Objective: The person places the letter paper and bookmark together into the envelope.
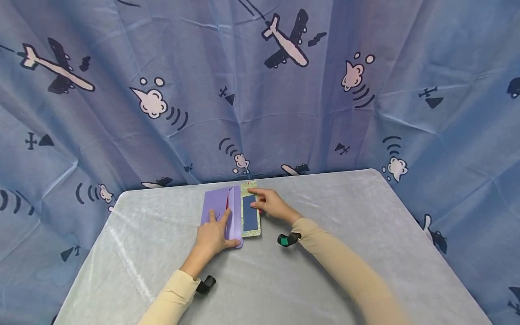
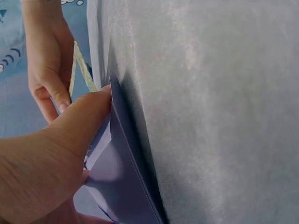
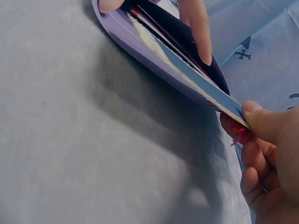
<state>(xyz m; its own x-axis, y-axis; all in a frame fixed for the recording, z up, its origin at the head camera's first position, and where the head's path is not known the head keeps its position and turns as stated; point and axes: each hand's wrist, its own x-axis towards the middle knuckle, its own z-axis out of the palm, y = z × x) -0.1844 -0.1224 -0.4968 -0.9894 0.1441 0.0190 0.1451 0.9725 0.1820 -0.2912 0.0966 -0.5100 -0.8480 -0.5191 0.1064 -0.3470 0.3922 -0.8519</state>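
A purple envelope [image 1: 213,201] bows open at its mouth near the back of the table. My left hand [image 1: 210,237] holds it, thumb at the near edge and two fingers spread over its far side. Beside the mouth is a card [image 1: 250,214] with a blue panel and a yellow-green patterned border. My right hand [image 1: 276,205] pinches this card at its right edge. In the right wrist view, a red tassel [image 3: 239,133] hangs by the pinching fingers, and the card's other end lies within the envelope's mouth. Something red and dark shows inside the envelope.
A table [image 1: 260,289] covered in pale grey cloth lies under the hands. Behind it hangs a blue curtain [image 1: 252,90] printed with planes. Black bands with small devices [image 1: 289,239] are worn at both wrists.
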